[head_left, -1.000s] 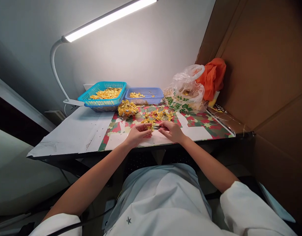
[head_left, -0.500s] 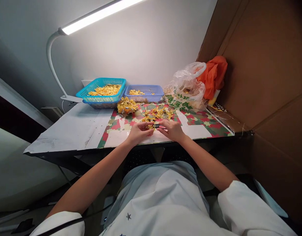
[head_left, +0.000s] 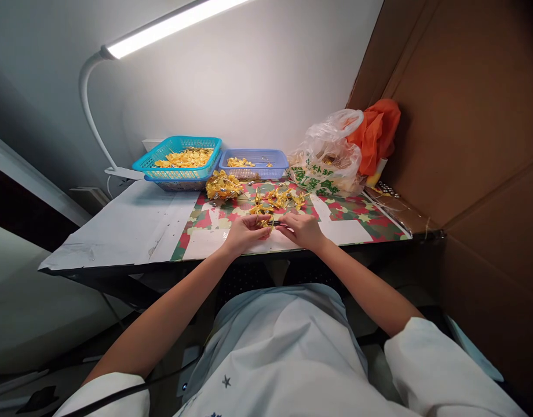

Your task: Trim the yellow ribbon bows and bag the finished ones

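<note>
Near the table's front edge my two hands almost meet. My left hand (head_left: pixel 245 233) is closed on a small gold ornament with a thin gold ring (head_left: pixel 272 225) standing up at the fingertips. A slim dark tool (head_left: pixel 279 223), its exact kind too small to tell, is pinched in my right hand (head_left: pixel 305 230), and its tip reaches the ring. Just beyond my fingers lies a loose group of gold flower-like ornaments (head_left: pixel 280 198). A denser bunch of gold ornaments with silver beads (head_left: pixel 223 186) rests to their left.
At the back, a turquoise basket (head_left: pixel 140 166) and a lilac basket (head_left: pixel 285 157) hold gold pieces. A plastic bag (head_left: pixel 331 156) and orange cloth (head_left: pixel 382 133) stand right, beside a cardboard wall (head_left: pixel 479 116). A lamp (head_left: pixel 90 110) arches over the left side.
The dark tool's tip has come slightly closer to the gold ring, which now shows more clearly between my hands. The whole view has shifted very slightly.
</note>
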`<state>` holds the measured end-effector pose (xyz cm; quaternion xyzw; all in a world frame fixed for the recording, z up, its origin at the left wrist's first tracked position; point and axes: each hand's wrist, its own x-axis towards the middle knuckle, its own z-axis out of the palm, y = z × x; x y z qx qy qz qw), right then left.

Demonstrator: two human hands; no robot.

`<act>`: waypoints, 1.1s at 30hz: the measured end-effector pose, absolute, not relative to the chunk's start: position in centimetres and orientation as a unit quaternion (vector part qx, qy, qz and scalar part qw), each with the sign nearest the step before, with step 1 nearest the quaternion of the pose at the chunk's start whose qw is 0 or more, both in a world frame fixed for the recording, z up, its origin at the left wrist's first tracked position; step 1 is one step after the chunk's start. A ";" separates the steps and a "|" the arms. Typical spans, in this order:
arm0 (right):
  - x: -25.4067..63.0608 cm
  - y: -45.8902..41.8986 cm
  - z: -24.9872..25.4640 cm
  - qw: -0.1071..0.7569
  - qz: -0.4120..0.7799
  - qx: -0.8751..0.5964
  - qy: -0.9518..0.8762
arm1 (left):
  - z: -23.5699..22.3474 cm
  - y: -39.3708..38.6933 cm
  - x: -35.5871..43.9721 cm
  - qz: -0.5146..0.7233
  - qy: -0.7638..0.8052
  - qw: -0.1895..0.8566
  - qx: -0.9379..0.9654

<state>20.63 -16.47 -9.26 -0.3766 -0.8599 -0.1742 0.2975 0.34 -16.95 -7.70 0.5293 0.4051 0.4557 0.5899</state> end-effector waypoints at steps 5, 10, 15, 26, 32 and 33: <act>20.6 -16.4 -9.3 0.305 -0.176 -0.381 -0.855 | -7.6 -17.0 0.3 0.458 0.407 0.586 0.531; 20.6 -16.4 -9.3 0.299 -0.167 -0.384 -0.857 | -7.6 -17.0 0.4 0.459 0.407 0.588 0.527; 20.6 -16.3 -9.4 0.292 -0.159 -0.391 -0.858 | -7.5 -17.0 0.3 0.457 0.412 0.587 0.526; 20.5 -16.4 -9.4 0.280 -0.131 -0.405 -0.860 | -7.9 -16.8 0.1 0.451 0.403 0.577 0.548; 20.7 -16.5 -9.2 0.305 -0.071 -0.431 -0.846 | -7.9 -16.7 0.2 0.454 0.405 0.576 0.546; 20.7 -16.5 -9.2 0.311 -0.050 -0.439 -0.842 | -7.9 -16.7 0.2 0.457 0.402 0.578 0.544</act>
